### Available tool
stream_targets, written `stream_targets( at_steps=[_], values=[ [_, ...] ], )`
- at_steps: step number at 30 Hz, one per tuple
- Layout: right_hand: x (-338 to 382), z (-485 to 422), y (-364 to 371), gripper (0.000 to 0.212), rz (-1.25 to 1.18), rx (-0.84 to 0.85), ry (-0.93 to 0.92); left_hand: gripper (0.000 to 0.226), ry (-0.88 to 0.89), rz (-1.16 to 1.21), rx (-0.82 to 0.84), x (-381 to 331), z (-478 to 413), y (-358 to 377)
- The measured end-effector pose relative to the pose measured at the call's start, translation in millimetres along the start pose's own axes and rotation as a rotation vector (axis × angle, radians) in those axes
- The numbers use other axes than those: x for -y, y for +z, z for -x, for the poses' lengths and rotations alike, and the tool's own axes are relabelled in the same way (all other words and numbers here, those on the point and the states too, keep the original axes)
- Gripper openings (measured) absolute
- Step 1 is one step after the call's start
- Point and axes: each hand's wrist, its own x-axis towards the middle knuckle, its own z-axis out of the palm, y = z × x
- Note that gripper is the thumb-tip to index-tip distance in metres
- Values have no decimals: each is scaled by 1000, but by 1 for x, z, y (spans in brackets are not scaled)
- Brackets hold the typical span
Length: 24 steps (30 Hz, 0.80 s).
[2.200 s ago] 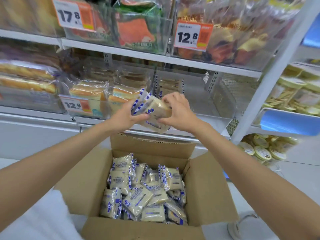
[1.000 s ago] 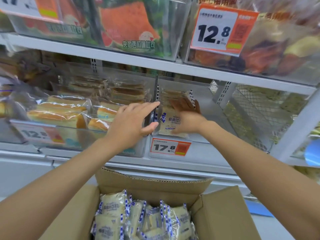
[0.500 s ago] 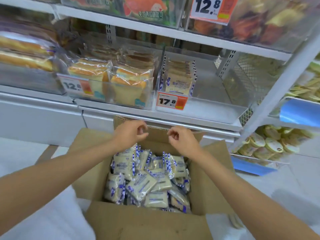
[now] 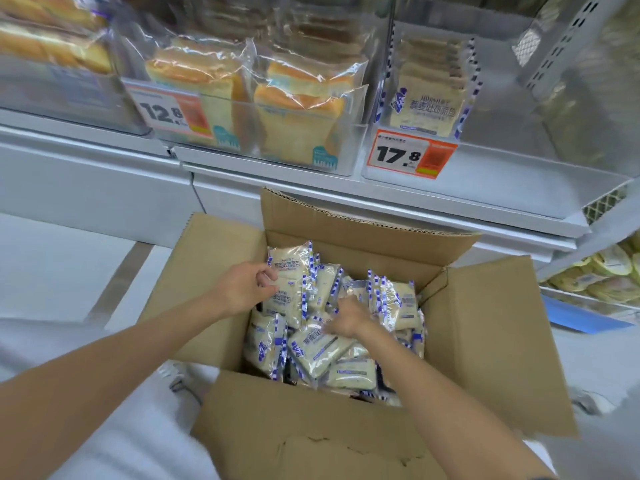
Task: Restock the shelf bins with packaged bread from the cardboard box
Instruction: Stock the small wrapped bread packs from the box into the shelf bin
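Head view: left hand pinches the left edge of an upright bread packet in the cardboard box. Right hand digs among the loose packets; its fingertips are hidden, so I cannot tell its grasp. Advice: gather packets with faces aligned, lift them clear of the flaps, and stand them upright in the 17.8 bin, right side bare.

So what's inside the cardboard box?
Blue-and-white bread packets, piled loosely, with the left hand and right hand among them. Lower layers and the floor of the cardboard box are covered.
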Motion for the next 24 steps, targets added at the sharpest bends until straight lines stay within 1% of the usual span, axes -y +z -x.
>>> stream_targets(
  at_steps=[2, 3, 5, 6, 7, 8, 9, 11, 12, 13, 14, 15, 16, 17, 18, 19, 21, 23, 24],
  values=[
    [-6, 0, -5, 73, -59, 53, -18, 11, -12, 16, -3, -4, -5, 1],
    [-11, 4, -9, 71, -102, 68, -29, 11, -13, 36, 5, -7, -8, 3],
    [-27, 13, -17, 49, -215, 31, -98, 10, -8, 76, 33, -16, -11, 9],
    [-36, 19, -22, 42, -290, -13, -133, 10, -9, 95, 32, -21, -12, 12],
    [-43, 26, -29, 41, -384, -68, -153, 12, -19, 129, 21, -25, -14, 16],
    [-50, 32, -37, 40, -499, -119, -156, 20, -35, 172, 11, -32, -13, 19],
    [-55, 38, -45, 43, -636, -162, -155, 34, -62, 219, 12, -39, -12, 23],
    [-61, 46, -59, 61, -878, -198, -146, 71, -126, 336, 107, -56, -7, 31],
    [-63, 50, -64, 69, -959, -176, -147, 89, -168, 422, 186, -62, -5, 35],
    [-64, 53, -68, 71, -1009, -127, -161, 100, -194, 520, 249, -67, -3, 40],
    [-65, 56, -72, 67, -1010, -82, -170, 102, -215, 589, 276, -69, -2, 44],
    [-66, 57, -75, 58, -990, -68, -176, 96, -224, 615, 259, -70, -2, 46],
    [-70, 56, -77, 48, -959, -93, -171, 86, -236, 572, 203, -69, -2, 47],
    [-77, 51, -76, 40, -906, -165, -140, 73, -251, 521, 135, -67, -1, 47],
    [-85, 45, -74, 38, -811, -244, -82, 58, -252, 495, 70, -63, -1, 46],
    [-91, 39, -69, 40, -691, -285, -18, 45, -252, 512, 26, -59, -1, 43],
    [-97, 29, -52, 48, -458, -220, 76, 29, -251, 583, -36, -47, -1, 38],
    [-86, 28, -28, 56, -353, -148, 61, 27, -260, 589, -99, -40, 0, 35],
    [-78, 31, -18, 55, -336, -140, -4, 28, -269, 593, -123, -37, 0, 33]
  ],
)
